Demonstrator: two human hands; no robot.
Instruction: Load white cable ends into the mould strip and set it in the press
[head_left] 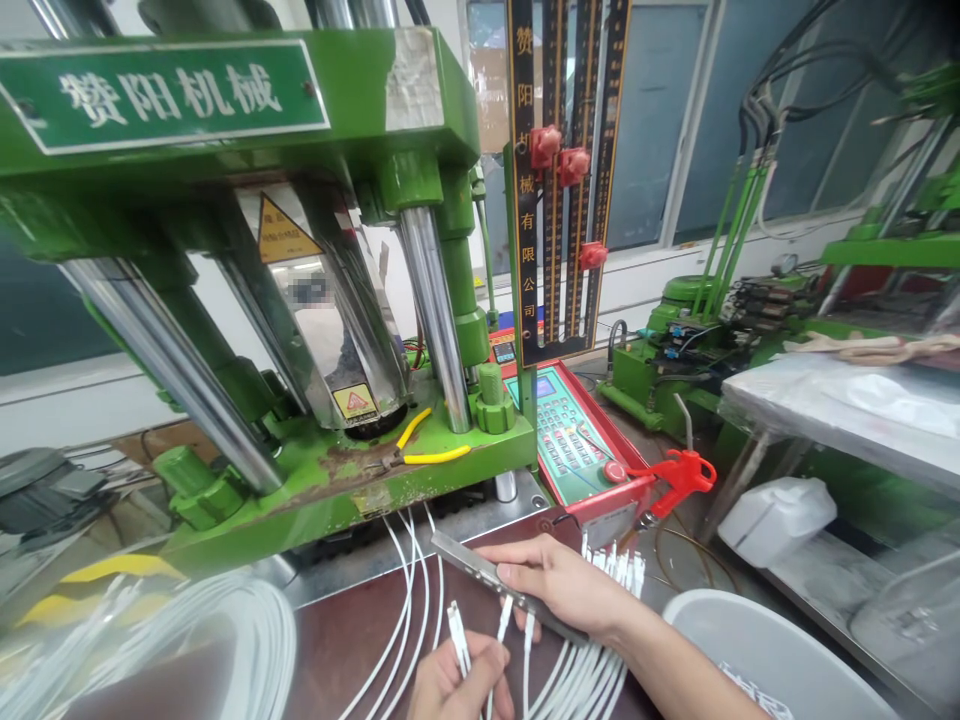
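Far L: loose bundle of white cables [187, 630] on the worktop [352, 620], blurred at frame edge, well apart from both hands.

Centre-bottom: L hand [457, 685] low in frame, fingers clenched around a white cable end [456, 625]. Connector tip sticks up and slightly L out of the fist, long axis near upright, pointing toward the metal strip above it.

Just R and above: R hand [566, 585], fingers closed on a flat metal strip [487, 573]. Strip's long axis runs from upper L down to R; free end juts L past the fingertips, other end hidden under the palm. Several cables hang from its underside w/ ends seated along it.

Key relation: held cable tip sits just below and slightly L of the strip's mid part, near but not touching. L hand is the nearer one to the tip; R only steadies the strip.

R of R hand: row of white connector ends [619, 570] standing near upright just beside the knuckles. Further R: white basin [765, 650] rim.

Behind: green press [315, 300], yellow-handled pliers [420, 450] on its base.
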